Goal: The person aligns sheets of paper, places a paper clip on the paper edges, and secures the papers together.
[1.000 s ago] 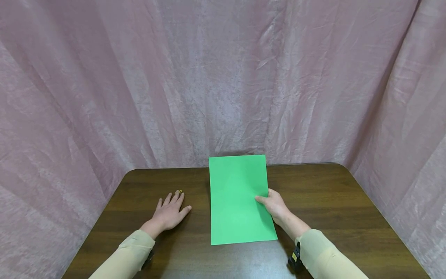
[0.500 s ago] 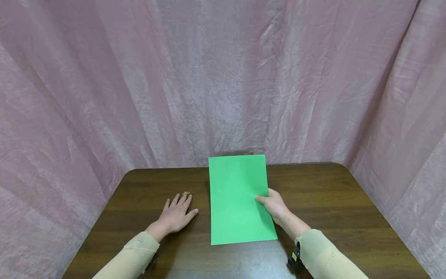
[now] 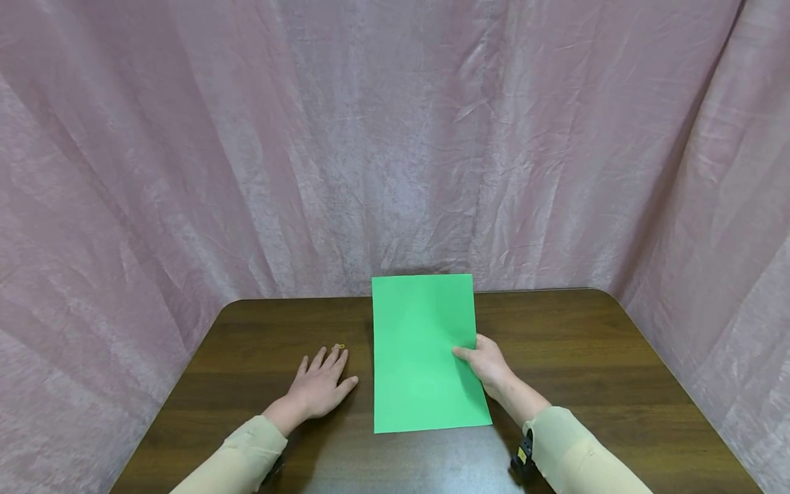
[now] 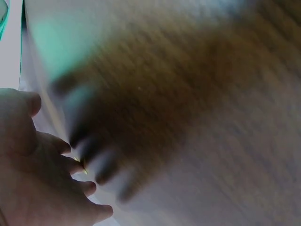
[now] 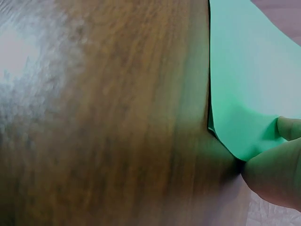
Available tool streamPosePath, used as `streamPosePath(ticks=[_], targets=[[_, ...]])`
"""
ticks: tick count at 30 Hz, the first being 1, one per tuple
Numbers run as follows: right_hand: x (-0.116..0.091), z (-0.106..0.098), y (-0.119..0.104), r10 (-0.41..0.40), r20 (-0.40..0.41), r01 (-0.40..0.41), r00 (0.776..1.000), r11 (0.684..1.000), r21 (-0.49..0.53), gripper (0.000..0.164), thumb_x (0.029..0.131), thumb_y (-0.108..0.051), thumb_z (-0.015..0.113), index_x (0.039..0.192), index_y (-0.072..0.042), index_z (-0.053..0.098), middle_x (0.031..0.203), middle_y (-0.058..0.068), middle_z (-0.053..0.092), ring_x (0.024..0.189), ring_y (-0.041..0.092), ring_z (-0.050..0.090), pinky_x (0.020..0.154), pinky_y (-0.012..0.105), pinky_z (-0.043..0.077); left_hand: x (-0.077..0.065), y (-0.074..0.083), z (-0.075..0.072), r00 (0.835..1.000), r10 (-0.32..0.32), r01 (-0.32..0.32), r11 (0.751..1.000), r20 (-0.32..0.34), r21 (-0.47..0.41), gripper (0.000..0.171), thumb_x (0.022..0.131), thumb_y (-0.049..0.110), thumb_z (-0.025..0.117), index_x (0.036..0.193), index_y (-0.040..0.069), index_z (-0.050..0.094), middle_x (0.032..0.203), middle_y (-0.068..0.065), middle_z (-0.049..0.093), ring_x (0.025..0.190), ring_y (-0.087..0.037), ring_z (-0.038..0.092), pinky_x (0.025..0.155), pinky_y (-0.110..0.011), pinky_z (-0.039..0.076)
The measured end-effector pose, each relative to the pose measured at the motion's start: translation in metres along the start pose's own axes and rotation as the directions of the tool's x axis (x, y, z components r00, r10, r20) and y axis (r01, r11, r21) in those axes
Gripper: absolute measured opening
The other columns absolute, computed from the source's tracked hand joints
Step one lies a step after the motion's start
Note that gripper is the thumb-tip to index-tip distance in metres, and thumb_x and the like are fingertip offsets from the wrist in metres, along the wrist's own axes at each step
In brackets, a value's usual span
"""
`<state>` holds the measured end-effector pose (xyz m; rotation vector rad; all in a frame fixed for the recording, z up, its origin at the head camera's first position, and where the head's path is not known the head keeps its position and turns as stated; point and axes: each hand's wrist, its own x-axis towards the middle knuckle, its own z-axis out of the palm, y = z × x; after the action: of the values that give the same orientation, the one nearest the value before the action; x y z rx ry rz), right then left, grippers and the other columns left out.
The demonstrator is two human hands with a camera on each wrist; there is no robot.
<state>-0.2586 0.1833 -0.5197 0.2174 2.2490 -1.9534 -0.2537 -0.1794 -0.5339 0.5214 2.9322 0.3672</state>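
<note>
A sheet of green paper (image 3: 422, 322) is held over the middle of the table, its far end overlapping the back edge. My right hand (image 3: 492, 367) pinches its right side, the thumb on top and the other fingers hidden beneath. At the paper's corner, the right wrist view shows what may be a second layer (image 5: 211, 131). To the left, my left hand (image 3: 315, 392) lies palm down, fingers spread and straight. Its fingertips touch a tiny yellow looped thing (image 3: 342, 346), perhaps a paper clip, partly covered; the left wrist view shows only a sliver of yellow.
The dark wooden table (image 3: 574, 357) has rounded far corners. A pink velvet curtain (image 3: 401, 151) hangs right behind its back edge and along both sides. Light glares off the tabletop near the front.
My left hand has slid right and slightly nearer, toward the paper, and the small yellow thing has moved along under its fingertips. My right hand and the paper have hardly moved.
</note>
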Motion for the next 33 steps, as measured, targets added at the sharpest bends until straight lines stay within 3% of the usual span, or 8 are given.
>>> streamPosePath(ticks=[22,29,33], targets=[[-0.002,-0.004,0.000,-0.003,-0.008,0.003,1.000,1.000,0.019,0.046,0.104,-0.012,0.060,0.143,0.008,0.048,0.132,0.025,0.060,0.100,0.028,0.067,0.080,0.043,0.057,-0.003,0.005,-0.002,0.999,0.003,-0.004,1.000,-0.040,-0.023,0.071,0.107,0.050,0.046,0.160,0.005,0.033,0.165,-0.017,0.029,0.151,-0.043,0.021,0.118,-0.069,0.008],[-0.002,-0.003,0.001,-0.003,-0.008,0.003,1.000,1.000,0.023,0.046,0.104,-0.012,0.060,0.144,0.008,0.048,0.134,0.026,0.059,0.099,0.027,0.067,0.080,0.042,0.057,-0.004,0.005,-0.016,0.998,0.038,-0.043,0.993,-0.053,-0.106,0.067,0.107,0.045,0.050,0.159,0.005,0.035,0.164,-0.019,0.029,0.150,-0.045,0.022,0.117,-0.070,0.009],[-0.001,-0.003,0.001,-0.004,-0.002,0.004,1.000,1.000,0.025,0.049,0.104,-0.012,0.060,0.146,0.007,0.045,0.137,0.027,0.057,0.102,0.029,0.066,0.081,0.043,0.057,0.001,-0.003,-0.029,0.989,0.060,-0.080,0.986,-0.134,-0.144,0.069,0.107,0.048,0.049,0.157,0.003,0.039,0.161,-0.024,0.033,0.147,-0.049,0.026,0.114,-0.073,0.012]])
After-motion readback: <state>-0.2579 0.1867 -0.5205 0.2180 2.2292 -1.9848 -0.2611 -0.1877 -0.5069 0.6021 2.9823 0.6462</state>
